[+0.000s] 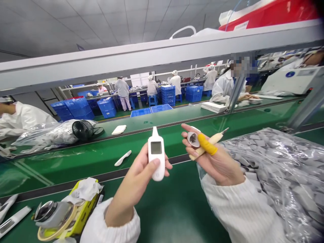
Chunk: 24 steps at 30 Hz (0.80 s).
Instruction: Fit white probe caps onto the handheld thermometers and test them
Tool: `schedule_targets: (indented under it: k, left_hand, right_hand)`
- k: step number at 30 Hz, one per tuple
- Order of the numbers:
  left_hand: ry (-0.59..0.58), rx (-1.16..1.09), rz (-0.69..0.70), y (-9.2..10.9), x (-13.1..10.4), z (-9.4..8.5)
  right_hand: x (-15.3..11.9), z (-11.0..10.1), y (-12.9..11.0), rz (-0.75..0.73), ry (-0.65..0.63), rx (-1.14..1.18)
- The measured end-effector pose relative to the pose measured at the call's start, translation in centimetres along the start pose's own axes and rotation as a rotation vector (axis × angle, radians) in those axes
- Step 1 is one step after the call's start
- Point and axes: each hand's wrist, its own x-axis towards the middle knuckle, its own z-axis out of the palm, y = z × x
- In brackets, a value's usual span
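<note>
My left hand (145, 168) is closed round a white ear thermometer (156, 170), held upright with its narrow probe tip up and its small grey screen facing me. To its right, my right hand (215, 160) holds a small hollow grey cap (193, 139) by the fingertips, its open end towards me. A cream-handled tool (215, 138) with a thin metal tip also lies across this hand, pointing up and right. The thumb wears a yellow finger cot (207, 144). Both hands are apart, above the near edge of the green conveyor belt.
At right, a clear plastic bag (280, 168) is full of grey caps. A yellow tray (82, 216) with a metal-topped bottle (54, 212) stands at lower left, near white thermometer casings (15, 221). One white part (123, 158) lies on the belt (101, 155). Co-workers sit beyond, near a black fan (82, 130).
</note>
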Motion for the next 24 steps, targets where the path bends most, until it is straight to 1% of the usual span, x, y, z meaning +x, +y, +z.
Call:
schedule_targets:
  k: [3, 5, 8, 11, 13, 16, 17, 20, 22, 24]
  left_hand:
    - [-0.048, 0.021, -0.011, -0.9, -0.7, 0.9]
    - [-0.056, 0.068, -0.028, -1.1, -0.8, 1.2]
    - [-0.022, 0.157, -0.057, -1.3, -0.8, 1.5]
    - [0.006, 0.185, -0.085, -1.7, -0.7, 1.7]
    - [0.071, 0.226, -0.093, -2.1, -0.6, 1.9]
    - [0.167, 0.352, -0.094, -2.7, -0.4, 2.0]
    - [0.173, 0.391, -0.091, -2.9, -0.4, 2.1]
    - [0.169, 0.471, -0.076, -3.2, -0.2, 2.0]
    - [0.173, 0.503, -0.067, -3.4, -0.1, 1.9]
    - [0.179, 0.514, -0.07, -3.4, 0.0, 1.9]
  right_hand:
    - [-0.3, 0.5, 0.7, 0.029, -0.066, 0.006]
    - [-0.4, 0.6, 1.0, 0.038, -0.077, -0.003]
    - [-0.4, 0.7, 1.1, 0.014, -0.046, -0.036]
    - [-0.1, 0.8, 1.3, -0.025, -0.015, -0.087]
    - [0.1, 0.8, 1.6, -0.092, 0.032, -0.116]
    - [0.2, 0.8, 2.3, -0.205, 0.099, -0.172]
    - [0.2, 0.8, 2.5, -0.227, 0.1, -0.206]
    - [-0.1, 0.9, 2.9, -0.258, 0.034, -0.366]
    - [-0.3, 1.0, 3.0, -0.251, 0.003, -0.456]
    - [-0.3, 1.0, 3.0, -0.249, 0.035, -0.461]
